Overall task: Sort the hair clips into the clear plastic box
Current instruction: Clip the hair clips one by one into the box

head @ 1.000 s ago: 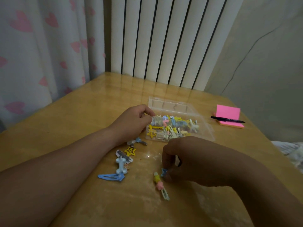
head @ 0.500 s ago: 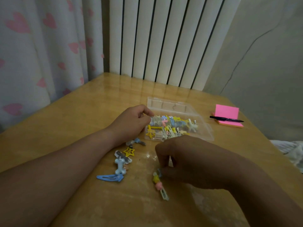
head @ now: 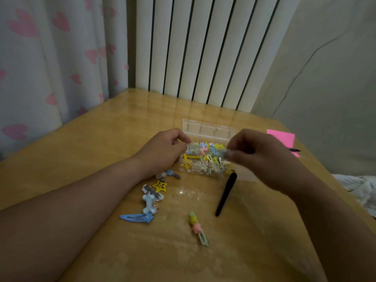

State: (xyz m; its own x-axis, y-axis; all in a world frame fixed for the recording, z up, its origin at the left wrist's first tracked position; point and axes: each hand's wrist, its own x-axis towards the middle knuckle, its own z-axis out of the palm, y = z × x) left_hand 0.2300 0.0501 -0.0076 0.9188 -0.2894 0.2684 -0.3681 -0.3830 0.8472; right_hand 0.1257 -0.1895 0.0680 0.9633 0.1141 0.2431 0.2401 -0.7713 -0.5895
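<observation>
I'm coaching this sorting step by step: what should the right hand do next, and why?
Probably open its grip: the right hand hovers over the clear plastic box, apparently pinching a small bluish clip (blurred), while the left hand holds the box's edge. Releasing should drop it among the clips inside.

Pink hearts are printed on the white curtain (head: 50, 58); the star clip (head: 160, 186) is coloured yellow, the notepad (head: 282, 137) pink.
</observation>
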